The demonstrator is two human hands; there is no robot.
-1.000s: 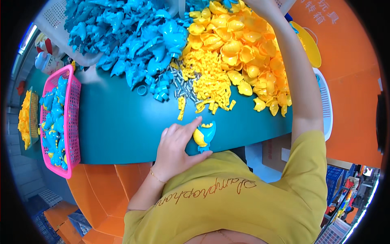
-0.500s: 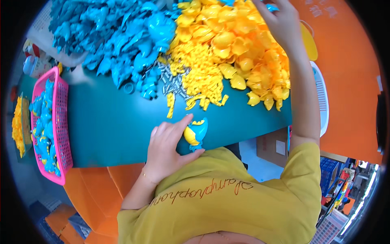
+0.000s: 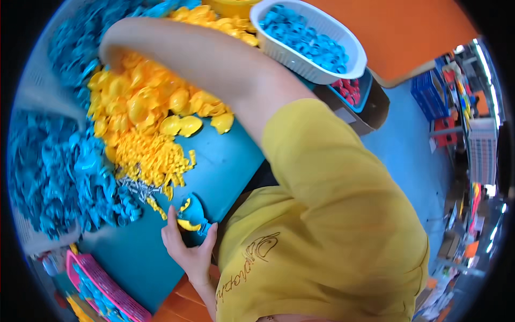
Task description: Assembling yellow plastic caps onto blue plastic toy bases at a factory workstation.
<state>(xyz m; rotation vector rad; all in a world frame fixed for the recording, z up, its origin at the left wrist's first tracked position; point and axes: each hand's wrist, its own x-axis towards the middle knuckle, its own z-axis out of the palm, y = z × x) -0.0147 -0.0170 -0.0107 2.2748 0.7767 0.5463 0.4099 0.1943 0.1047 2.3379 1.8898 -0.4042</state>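
My left hand (image 3: 189, 256) holds a small blue and yellow plastic toy piece (image 3: 196, 211) just above the green table (image 3: 217, 155). Thumb and index finger sit on either side of the piece. A curved yellow part lies in its blue shell. My right hand (image 3: 113, 58) reaches far across to the upper left, over the back of a heap of yellow plastic shells (image 3: 137, 107). Blur smears it, so its fingers cannot be made out. Small yellow parts (image 3: 153, 153) and grey metal pins (image 3: 140, 189) lie between that heap and my left hand.
Blue shell parts (image 3: 64, 172) are heaped on the left. A pink basket (image 3: 110, 282) of blue and yellow pieces stands lower left. At the upper right is a white tub (image 3: 322, 75) of blue rings, beside a container of red parts (image 3: 348, 88).
My view has turned, so the table appears swung round. My right hand has moved left over the heaps. The left hand keeps the blue and yellow piece between its fingers.
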